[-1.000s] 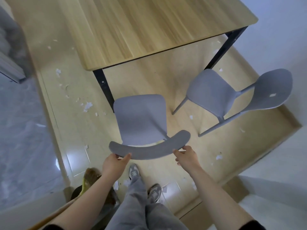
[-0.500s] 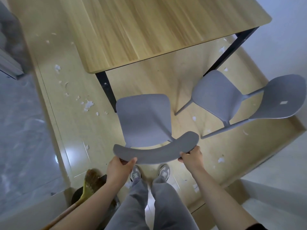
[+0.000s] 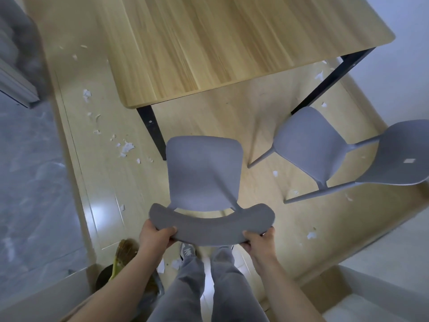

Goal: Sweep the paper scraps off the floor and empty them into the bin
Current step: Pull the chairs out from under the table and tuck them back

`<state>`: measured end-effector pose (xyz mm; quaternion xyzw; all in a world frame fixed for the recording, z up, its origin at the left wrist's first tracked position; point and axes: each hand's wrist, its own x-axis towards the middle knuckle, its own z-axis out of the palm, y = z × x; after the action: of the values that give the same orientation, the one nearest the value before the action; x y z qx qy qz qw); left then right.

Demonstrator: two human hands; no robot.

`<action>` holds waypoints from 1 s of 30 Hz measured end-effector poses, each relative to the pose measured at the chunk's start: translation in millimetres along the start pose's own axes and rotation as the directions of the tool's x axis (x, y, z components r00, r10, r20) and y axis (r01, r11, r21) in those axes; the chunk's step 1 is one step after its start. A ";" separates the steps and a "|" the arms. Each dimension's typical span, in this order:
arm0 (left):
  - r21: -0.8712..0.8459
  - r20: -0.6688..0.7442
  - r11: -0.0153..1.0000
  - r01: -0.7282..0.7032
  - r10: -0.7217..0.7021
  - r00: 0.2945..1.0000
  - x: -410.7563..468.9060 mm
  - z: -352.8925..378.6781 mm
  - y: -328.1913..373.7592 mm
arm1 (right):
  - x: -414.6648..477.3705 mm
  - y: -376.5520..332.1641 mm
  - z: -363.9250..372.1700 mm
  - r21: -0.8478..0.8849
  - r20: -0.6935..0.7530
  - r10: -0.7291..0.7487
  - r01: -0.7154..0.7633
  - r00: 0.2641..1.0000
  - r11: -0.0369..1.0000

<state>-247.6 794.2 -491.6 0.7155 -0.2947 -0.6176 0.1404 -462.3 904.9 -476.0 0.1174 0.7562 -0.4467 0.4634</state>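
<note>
White paper scraps (image 3: 126,147) lie scattered on the pale wood floor left of the table leg. More scraps (image 3: 311,235) sit to the right, and a few lie by my feet. My left hand (image 3: 155,235) grips the left end of a grey chair's curved backrest (image 3: 211,225). My right hand (image 3: 261,240) grips its right end. The chair's seat (image 3: 204,173) points toward the table. A broom (image 3: 123,254) with yellow bristles stands in a dark dustpan (image 3: 104,278) at my lower left, partly hidden by my left arm.
A wooden table (image 3: 220,43) on black legs fills the top. A second grey chair (image 3: 325,145) stands at the right, close to the wall. A grey marble floor strip (image 3: 30,182) runs along the left. A raised floor edge (image 3: 348,263) runs at lower right.
The chair has come toward me, away from the table, with both hands holding its backrest. My feet have stepped back.
</note>
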 end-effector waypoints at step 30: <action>-0.449 -0.053 0.882 -0.143 0.134 0.990 45.9 92.5 95.4 | 111.0 -145.0 43.5 0.085 0.225 -0.230 0.216 0.947 0.973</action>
<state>-357.7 707.0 -492.8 0.6465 -0.1922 -0.6504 0.3494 -582.4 761.4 -490.7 -0.0085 0.6915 -0.5291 0.4918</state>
